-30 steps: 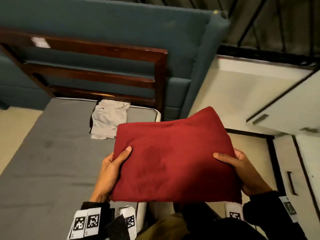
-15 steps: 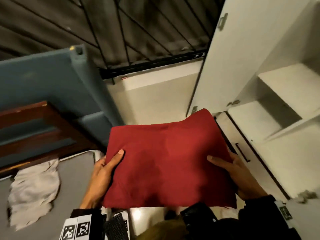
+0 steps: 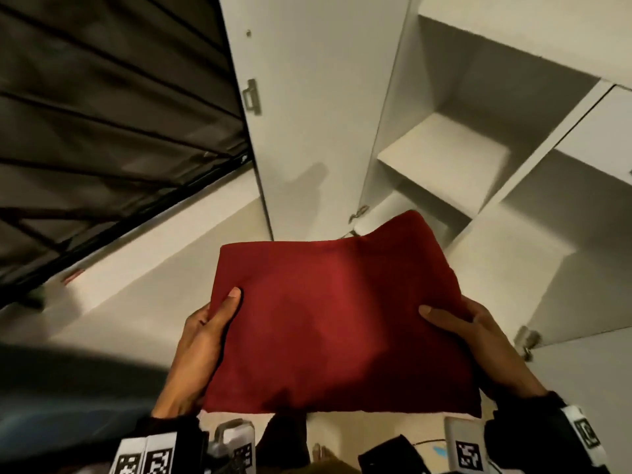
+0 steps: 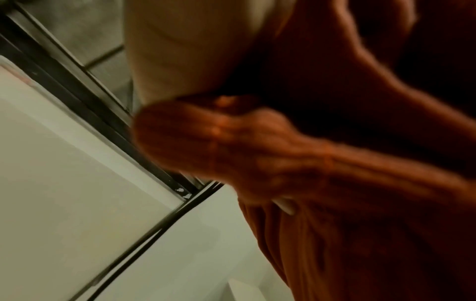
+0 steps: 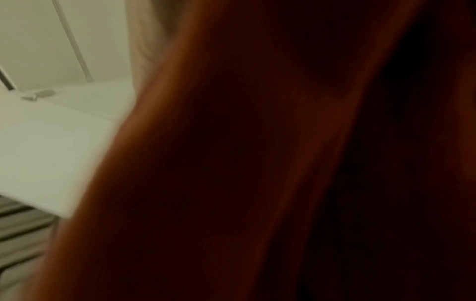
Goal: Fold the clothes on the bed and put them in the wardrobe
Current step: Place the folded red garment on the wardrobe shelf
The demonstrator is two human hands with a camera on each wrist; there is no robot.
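Note:
A folded dark red garment (image 3: pixel 335 316) is held flat in the air in front of the open white wardrobe (image 3: pixel 441 138). My left hand (image 3: pixel 205 340) grips its left edge, thumb on top and fingers underneath. My right hand (image 3: pixel 475 333) grips the right edge the same way. In the left wrist view the left hand (image 4: pixel 231 146) shows blurred under the red cloth (image 4: pixel 360 254). The right wrist view is nearly filled by dark red cloth (image 5: pixel 257 163), so that hand is hidden there.
The wardrobe's door (image 3: pixel 307 107) stands open on the left, with bare white shelves (image 3: pixel 444 148) behind the garment. A dark barred window (image 3: pixel 102 114) fills the upper left. A blurred dark shape (image 3: pixel 51 388) lies at the lower left.
The view has swung right from the bed to the wardrobe. The grey mattress and pale garment have left the frame. Both hands still hold the red garment the same way, now nearer the shelves.

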